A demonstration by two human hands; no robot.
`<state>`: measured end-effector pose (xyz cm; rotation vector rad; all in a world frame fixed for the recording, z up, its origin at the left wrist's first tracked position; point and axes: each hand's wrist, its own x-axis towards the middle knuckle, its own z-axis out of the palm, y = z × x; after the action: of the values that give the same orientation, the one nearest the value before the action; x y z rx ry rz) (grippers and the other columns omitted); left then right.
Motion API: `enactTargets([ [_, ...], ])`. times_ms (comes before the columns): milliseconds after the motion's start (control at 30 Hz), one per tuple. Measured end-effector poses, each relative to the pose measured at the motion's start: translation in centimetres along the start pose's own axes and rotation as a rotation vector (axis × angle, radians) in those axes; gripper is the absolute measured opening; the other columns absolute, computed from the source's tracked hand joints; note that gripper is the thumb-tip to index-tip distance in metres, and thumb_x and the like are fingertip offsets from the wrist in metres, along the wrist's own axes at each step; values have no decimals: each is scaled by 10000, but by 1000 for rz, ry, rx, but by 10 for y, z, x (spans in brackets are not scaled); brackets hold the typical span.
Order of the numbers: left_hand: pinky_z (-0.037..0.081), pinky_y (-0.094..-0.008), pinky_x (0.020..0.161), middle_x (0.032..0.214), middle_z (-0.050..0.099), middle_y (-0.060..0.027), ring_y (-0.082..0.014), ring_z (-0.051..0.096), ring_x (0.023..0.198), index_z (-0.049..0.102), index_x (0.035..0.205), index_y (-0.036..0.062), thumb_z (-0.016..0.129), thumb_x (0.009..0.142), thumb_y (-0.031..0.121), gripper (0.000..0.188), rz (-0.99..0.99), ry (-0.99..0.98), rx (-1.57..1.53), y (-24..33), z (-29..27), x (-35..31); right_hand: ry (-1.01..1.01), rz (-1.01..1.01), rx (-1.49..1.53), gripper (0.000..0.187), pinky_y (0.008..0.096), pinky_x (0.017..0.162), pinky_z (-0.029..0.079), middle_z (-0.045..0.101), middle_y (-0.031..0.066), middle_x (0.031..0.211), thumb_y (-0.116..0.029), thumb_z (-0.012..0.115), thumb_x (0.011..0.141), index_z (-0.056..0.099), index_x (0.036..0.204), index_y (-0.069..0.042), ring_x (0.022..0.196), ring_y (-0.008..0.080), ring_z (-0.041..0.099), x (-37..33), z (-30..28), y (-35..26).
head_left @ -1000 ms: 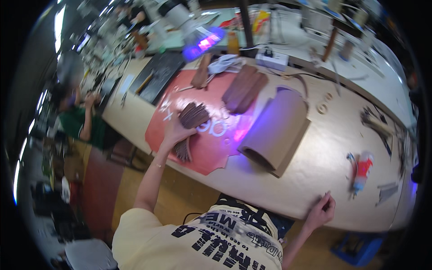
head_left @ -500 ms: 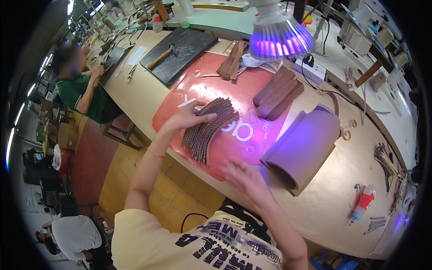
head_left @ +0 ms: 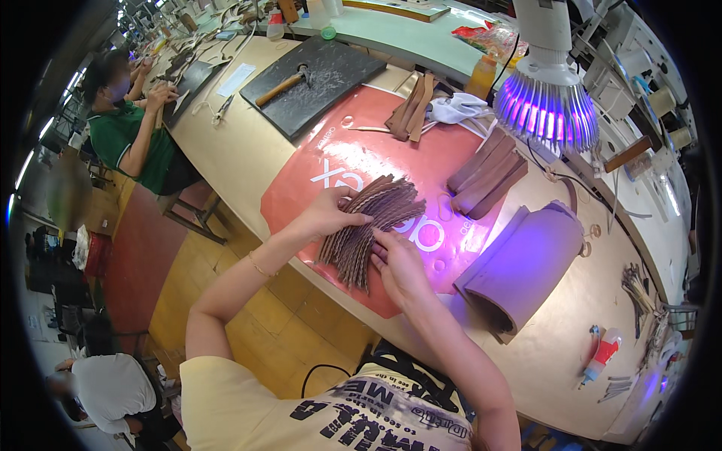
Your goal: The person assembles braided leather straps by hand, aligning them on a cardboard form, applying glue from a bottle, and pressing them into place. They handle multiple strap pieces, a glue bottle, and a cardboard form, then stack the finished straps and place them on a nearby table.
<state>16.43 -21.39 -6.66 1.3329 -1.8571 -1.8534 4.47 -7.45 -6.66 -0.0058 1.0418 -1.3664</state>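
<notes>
A fanned stack of brown braided leather strips (head_left: pixel 391 201) is in my left hand (head_left: pixel 332 215), gripped around the middle with the thumb on top. My right hand (head_left: pixel 398 267) is at the stack's right edge, its thumb and index finger pinching the side of the strips. Its other fingers are curled. Both hands are above a glossy red sheet (head_left: pixel 293 192) with white lettering, near the table's front edge. To the right of the hands lies a rolled brown leather sheet (head_left: pixel 523 263).
Flat brown leather strips (head_left: pixel 489 177) lie beyond the roll, below a purple-lit lamp (head_left: pixel 549 109). A hammer (head_left: pixel 282 86) rests on a black slab (head_left: pixel 331 75). A red-and-clear glue bottle (head_left: pixel 602 353) lies at right. A co-worker in green (head_left: pixel 124 139) sits far left.
My right hand has come up from beside the table edge to pinch the strips. The left hand still grips the stack, which now looks more fanned. The view has shifted slightly.
</notes>
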Motion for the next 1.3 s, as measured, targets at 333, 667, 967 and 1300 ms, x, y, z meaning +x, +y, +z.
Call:
enactTargets([
  [333,559,-305,823,1033,676,-152,-179,674,916,524,1207,-87,789,796,66,512,-45,-73,-65,15,4,-7,-32,-81,42,213,299,934,406,633,0,1086,-102,586,936,571,1147,-92,1019,118,576,-5,7,-4],
  [667,517,-318,932,1145,659,-122,-164,645,1013,520,1265,-80,802,791,93,578,55,-276,-68,89,44,-19,-107,-301,140,357,321,1027,425,573,125,1268,-56,529,971,441,1303,40,1148,171,567,-71,-5,-51],
  [967,527,-324,929,1158,661,-122,-178,657,1005,511,1289,-34,773,811,42,550,182,-545,23,168,139,-43,-148,-529,279,404,296,979,471,584,66,1221,-71,558,970,435,1353,-27,1098,133,572,-172,-50,-89],
  [1300,540,-302,875,1119,671,-110,-147,662,966,530,1251,-50,701,853,17,439,239,-908,420,247,367,-130,-190,-801,567,333,262,809,515,605,57,1085,-133,530,973,462,1284,-34,967,104,604,-326,-192,-92],
])
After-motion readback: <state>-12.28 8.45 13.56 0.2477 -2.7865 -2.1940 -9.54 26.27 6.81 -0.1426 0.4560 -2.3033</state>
